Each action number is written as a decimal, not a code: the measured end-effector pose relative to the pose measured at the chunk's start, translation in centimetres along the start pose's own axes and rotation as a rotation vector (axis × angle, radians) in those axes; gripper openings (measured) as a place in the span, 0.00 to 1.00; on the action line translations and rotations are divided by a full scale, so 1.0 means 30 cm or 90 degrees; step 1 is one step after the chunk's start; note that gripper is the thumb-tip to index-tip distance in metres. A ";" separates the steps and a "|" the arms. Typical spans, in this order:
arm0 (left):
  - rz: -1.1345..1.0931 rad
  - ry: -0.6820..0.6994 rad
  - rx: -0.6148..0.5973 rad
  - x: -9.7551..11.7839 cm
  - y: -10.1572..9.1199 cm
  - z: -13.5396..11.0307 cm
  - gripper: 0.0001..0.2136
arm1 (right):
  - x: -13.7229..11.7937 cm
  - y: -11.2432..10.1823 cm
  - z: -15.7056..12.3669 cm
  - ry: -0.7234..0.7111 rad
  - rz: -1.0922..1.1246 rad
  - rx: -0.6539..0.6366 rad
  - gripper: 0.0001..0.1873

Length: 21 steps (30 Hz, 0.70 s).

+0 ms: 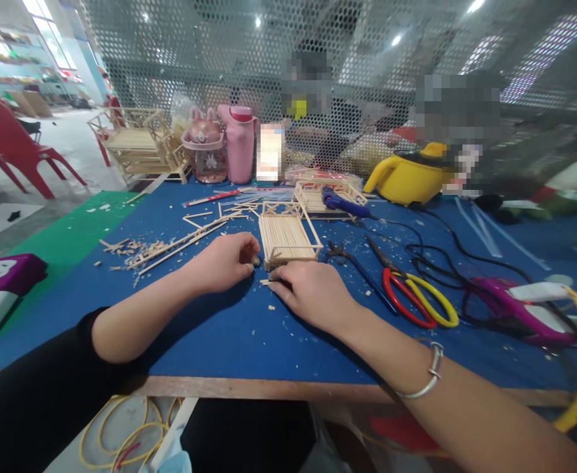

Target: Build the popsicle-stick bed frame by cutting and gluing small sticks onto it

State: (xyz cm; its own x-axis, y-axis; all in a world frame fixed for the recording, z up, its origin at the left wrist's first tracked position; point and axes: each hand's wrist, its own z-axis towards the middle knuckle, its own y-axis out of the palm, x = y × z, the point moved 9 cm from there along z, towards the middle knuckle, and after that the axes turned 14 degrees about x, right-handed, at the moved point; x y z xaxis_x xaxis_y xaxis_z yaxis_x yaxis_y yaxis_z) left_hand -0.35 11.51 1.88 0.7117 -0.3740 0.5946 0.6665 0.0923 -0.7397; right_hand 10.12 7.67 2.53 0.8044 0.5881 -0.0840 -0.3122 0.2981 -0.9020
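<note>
A small bed-like frame of thin wooden sticks (288, 230) lies on the blue table mat, with railings along its sides. My right hand (315, 292) is at its near end, thumb and fingers pinched together by short stick pieces (265, 282) that poke out at the fingertips. Left of the frame, my left hand (229, 263) hovers low with fingers curled in toward the thumb; whatever may be between them is too small to make out. Behind the frame, a blue glue gun (344, 203) rests on a second stick frame (312, 194).
Cut sticks and scraps (155, 253) lie left. To the right are pliers (362, 266), red-and-yellow scissors (411, 299), black cables and a purple device (509, 309). Along the back stand a stick model (140, 144), a pink bottle (241, 144) and a yellow pot (411, 179) before a perforated screen.
</note>
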 end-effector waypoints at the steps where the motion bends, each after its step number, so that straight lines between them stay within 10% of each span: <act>1: 0.012 -0.008 0.023 -0.009 -0.015 0.005 0.10 | 0.000 0.007 0.003 0.006 -0.011 -0.006 0.11; 10: 0.027 -0.019 0.112 -0.026 -0.069 0.020 0.10 | 0.017 -0.050 -0.008 0.031 0.066 0.045 0.04; 21: -0.097 0.035 0.083 0.046 -0.008 -0.008 0.16 | 0.134 -0.120 -0.036 0.167 0.153 0.328 0.08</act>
State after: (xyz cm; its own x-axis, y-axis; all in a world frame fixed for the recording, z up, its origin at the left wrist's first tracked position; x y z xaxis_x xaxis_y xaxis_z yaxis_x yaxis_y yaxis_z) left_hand 0.42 10.75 2.80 0.5894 -0.4427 0.6758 0.7914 0.1481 -0.5932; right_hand 15.03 8.15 4.99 0.7584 0.4991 -0.4191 -0.6507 0.5428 -0.5310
